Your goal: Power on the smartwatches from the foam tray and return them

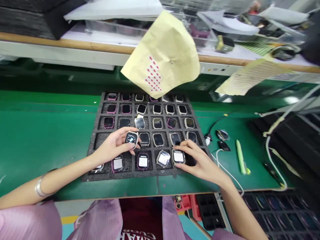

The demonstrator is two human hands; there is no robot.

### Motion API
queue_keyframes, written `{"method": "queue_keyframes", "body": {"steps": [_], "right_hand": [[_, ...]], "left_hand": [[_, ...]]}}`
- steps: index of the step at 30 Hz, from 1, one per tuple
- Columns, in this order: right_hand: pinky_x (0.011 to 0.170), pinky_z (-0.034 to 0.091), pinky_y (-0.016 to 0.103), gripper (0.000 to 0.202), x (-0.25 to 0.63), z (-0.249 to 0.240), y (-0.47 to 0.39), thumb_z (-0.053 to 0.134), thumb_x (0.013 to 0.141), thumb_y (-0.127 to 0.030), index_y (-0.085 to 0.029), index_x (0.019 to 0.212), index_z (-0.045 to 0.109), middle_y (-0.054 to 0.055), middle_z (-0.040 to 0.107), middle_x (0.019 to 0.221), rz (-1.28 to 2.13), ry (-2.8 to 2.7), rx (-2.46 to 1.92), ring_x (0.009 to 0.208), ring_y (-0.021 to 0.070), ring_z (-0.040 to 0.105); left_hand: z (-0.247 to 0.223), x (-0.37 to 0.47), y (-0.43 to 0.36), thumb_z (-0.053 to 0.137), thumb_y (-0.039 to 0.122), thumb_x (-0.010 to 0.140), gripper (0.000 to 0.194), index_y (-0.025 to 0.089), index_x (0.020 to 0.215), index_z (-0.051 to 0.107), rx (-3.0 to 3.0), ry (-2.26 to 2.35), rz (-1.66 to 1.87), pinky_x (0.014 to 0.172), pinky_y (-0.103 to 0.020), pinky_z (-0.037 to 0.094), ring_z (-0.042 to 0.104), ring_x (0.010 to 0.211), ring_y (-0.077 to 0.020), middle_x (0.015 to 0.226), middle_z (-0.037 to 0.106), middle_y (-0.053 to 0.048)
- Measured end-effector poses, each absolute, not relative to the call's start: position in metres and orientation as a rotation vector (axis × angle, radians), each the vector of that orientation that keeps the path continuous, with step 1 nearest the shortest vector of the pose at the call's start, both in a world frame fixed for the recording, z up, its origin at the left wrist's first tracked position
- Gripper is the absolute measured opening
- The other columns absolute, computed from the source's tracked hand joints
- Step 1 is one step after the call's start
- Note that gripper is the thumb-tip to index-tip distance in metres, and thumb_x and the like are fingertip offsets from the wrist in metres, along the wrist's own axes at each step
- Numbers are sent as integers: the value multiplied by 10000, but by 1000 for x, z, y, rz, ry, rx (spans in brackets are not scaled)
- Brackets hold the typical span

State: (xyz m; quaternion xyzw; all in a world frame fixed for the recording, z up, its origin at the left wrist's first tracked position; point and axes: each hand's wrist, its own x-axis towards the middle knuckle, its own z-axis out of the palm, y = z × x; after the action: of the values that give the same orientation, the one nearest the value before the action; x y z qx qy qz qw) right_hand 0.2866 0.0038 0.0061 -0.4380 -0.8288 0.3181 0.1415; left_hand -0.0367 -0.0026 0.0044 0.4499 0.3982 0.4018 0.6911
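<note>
A dark foam tray (97, 135) with square compartments lies on the green bench and holds many smartwatch bodies without straps. My left hand (120, 141) grips a pale-framed smartwatch (131, 139) above the tray, its lit screen showing a watch face. At the tray's front right, the fingers and thumb of my right hand (197, 160) close on the edges of another smartwatch (178, 156), whose screen is lit white with text. Beside it sits a tilted watch (163, 158) with a white screen. Further left are purple-framed watches (143, 161) with lit screens. Most watches in the back rows have dark screens.
A yellow paper sheet (170, 50) with red arrow stickers hangs from the shelf edge over the tray's back. To the right lie a light-green cutter-like tool (240, 156), a white cable (230, 173) and a black bundle (222, 135). More watch trays (280, 216) stand lower right.
</note>
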Motion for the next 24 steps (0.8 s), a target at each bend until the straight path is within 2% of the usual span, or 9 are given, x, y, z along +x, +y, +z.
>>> {"method": "queue_keyframes", "body": {"steps": [3,7,9,12,15,18,21,24], "right_hand": [[923,459,445,444,297,8,0,654,856,-350,-257,1283,577,106,543,1092,836,-2463,-1295,1050,286,539],[951,429,477,508,315,19,1,688,820,-441,-299,1295,581,96,561,1193,821,-2554,-1270,1099,311,529],[984,402,475,441,324,24,6,636,860,-457,-293,1268,605,92,558,1245,759,-2531,-1285,1139,312,517],[966,407,470,302,329,19,19,527,932,-406,-222,1112,686,121,637,1107,553,-2346,-1505,1058,311,564],[879,440,488,298,320,1,31,556,903,-404,-150,958,703,156,655,912,451,-2166,-1699,921,340,597],[805,466,472,360,310,-17,36,569,886,-418,-121,1073,649,138,647,851,438,-2025,-1731,824,319,616],[685,503,429,502,308,-21,38,601,848,-478,-81,1157,595,99,651,754,521,-1909,-1693,678,276,624],[705,533,399,446,306,-8,40,586,859,-494,-112,1090,609,117,690,858,669,-1830,-1582,760,266,663]], "left_hand": [[5,-36,-4,676,186,786,427,156,1186,530,1021,925,882,641,-295,571,652,839,-201,977,666,-94],[5,-36,-8,691,229,783,435,179,1192,551,1035,977,876,651,-306,566,650,885,-229,1003,666,-95],[6,-35,-9,699,250,780,441,184,1193,558,1042,1012,872,657,-304,556,650,885,-233,1016,667,-100],[6,-33,-9,699,275,787,442,184,1195,558,1072,1066,879,638,-276,526,644,821,-201,1028,657,-95],[6,-31,-8,679,281,804,428,188,1201,548,1131,1096,868,572,-232,476,607,717,-146,949,631,-51],[7,-30,-7,654,266,819,427,185,1220,531,1218,1112,817,541,-216,435,535,591,-100,790,581,4],[9,-29,-6,649,279,816,448,182,1231,514,1260,1142,804,506,-210,400,483,553,-88,758,541,21],[10,-27,-3,646,255,802,424,168,1198,522,1298,1153,842,490,-204,369,449,558,-86,769,518,22]]}}
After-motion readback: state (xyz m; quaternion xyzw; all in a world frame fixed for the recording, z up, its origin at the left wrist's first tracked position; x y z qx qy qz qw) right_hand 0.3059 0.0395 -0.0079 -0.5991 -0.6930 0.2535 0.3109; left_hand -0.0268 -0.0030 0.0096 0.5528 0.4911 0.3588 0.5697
